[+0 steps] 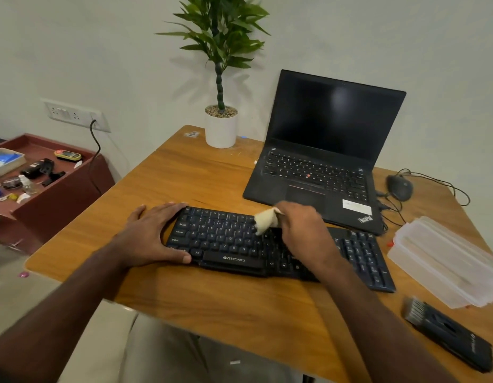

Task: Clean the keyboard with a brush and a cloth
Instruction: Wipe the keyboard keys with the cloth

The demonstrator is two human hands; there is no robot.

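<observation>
A black keyboard [228, 241] lies across the middle of the wooden table [212, 175]. My left hand [151, 236] rests flat on the keyboard's left end, thumb along its front edge. My right hand [300, 230] is closed around a bunched cream cloth [266, 220], which presses on the upper middle keys. The hand and cloth are slightly blurred. My right forearm hides part of the keyboard's right half. A black brush [447, 333] with grey bristles lies on the table at the front right, apart from both hands.
An open black laptop [325, 153] stands behind the keyboard. A wired mouse [399, 187] sits to its right. Stacked clear plastic containers [444, 261] lie at the right edge. A potted plant [221, 125] stands at the back. A red side cabinet [46, 183] with small items is at left.
</observation>
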